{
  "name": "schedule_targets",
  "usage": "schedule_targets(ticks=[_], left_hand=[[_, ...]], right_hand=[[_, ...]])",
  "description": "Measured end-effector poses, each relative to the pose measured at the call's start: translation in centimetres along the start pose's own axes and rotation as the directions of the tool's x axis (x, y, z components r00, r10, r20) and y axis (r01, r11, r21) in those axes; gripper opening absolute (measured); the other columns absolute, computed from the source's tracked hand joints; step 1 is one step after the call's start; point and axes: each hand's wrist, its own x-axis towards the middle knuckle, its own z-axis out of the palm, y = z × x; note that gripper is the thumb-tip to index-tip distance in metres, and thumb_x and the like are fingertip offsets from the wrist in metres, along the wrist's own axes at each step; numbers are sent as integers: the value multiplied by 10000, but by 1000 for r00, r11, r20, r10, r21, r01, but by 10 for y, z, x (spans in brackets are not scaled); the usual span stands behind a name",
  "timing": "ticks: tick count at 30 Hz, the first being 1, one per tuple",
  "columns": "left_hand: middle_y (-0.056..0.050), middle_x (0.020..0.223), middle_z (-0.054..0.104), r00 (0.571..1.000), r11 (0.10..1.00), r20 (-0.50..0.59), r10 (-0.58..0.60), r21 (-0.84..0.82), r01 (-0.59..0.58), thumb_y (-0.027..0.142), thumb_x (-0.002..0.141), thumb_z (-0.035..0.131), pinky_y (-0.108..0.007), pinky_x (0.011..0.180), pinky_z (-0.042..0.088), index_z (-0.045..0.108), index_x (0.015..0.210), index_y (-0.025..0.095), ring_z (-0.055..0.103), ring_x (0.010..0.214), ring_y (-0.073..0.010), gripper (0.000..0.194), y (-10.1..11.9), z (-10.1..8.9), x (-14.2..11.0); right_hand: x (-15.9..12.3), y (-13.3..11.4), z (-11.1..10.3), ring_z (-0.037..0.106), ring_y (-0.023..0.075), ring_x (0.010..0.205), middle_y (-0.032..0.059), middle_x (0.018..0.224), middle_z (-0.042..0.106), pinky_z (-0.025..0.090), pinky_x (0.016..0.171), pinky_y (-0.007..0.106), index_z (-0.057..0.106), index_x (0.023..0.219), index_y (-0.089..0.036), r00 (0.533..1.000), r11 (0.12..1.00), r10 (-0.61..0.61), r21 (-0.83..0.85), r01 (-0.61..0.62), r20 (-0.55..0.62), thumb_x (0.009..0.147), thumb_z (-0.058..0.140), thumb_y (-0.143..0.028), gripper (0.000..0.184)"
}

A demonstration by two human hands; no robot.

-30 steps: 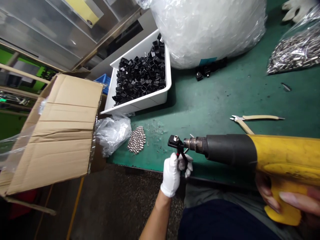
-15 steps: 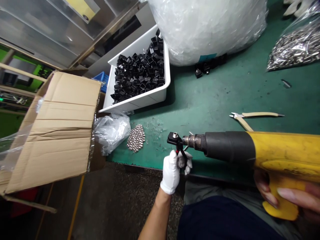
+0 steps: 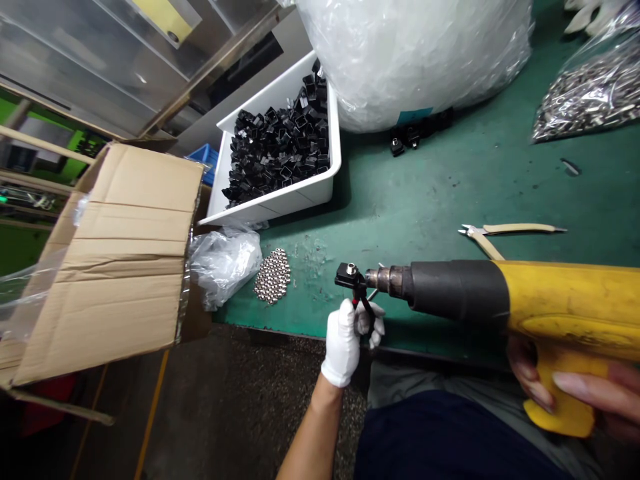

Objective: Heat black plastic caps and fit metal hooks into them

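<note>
My left hand (image 3: 345, 337), in a white glove, is closed around the lower part of a small black plastic piece (image 3: 345, 277). A silver metal fitting sits on top of that piece, and black strands with a spot of red run down into my fingers. Bare and closed on the handle, my right hand (image 3: 583, 393) holds a yellow heat gun (image 3: 565, 307). Its dark metal nozzle points left and is very close to the black piece; whether they touch I cannot tell. A thin metal rod shows behind the nozzle, partly hidden.
A white bin (image 3: 295, 198) of black plastic caps stands beyond a pile of small metal fittings (image 3: 273, 276). Cutting pliers (image 3: 515, 229) lie behind the heat gun. A big plastic bag (image 3: 420, 60), a bag of metal parts (image 3: 590, 93) and a cardboard box (image 3: 115, 260) surround the green table.
Almost nothing differs. Both hands, the black piece and the heat gun keep nearly the same positions, with only a slight shift of the view.
</note>
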Motion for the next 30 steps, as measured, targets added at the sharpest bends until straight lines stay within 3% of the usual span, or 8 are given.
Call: schedule_targets(ticks=[2,4,18,30], left_hand=[[-43,597,622,1000,1000,3,0,2,0,653,977,332,-241,430,375,718,875,97,533,447,-120,685,0,0,0],[-42,593,621,1000,1000,1,-4,1,4,661,972,340,-240,430,376,717,877,96,533,446,-120,686,1,0,0],[-53,604,636,1000,1000,-3,1,4,-1,680,958,356,-242,426,379,719,895,90,537,449,-127,696,-1,0,0],[-54,600,634,1000,1000,-3,-9,7,9,695,946,368,-241,423,380,722,902,81,534,447,-126,709,1,0,0]], right_hand=[[3,0,-5,614,285,602,140,809,658,528,539,407,675,1053,-190,990,995,3,-96,11,142,903,569,-451,319],[3,-1,-7,615,281,621,136,834,656,534,561,404,651,1088,-205,983,990,-5,-137,30,183,932,511,-436,312],[-3,-2,-2,597,275,620,143,862,652,529,548,399,648,1123,-218,993,996,4,-90,7,118,933,501,-439,327],[-1,-5,-1,596,272,628,138,853,646,532,560,398,651,1119,-214,990,995,-8,-100,22,138,935,498,-425,319]])
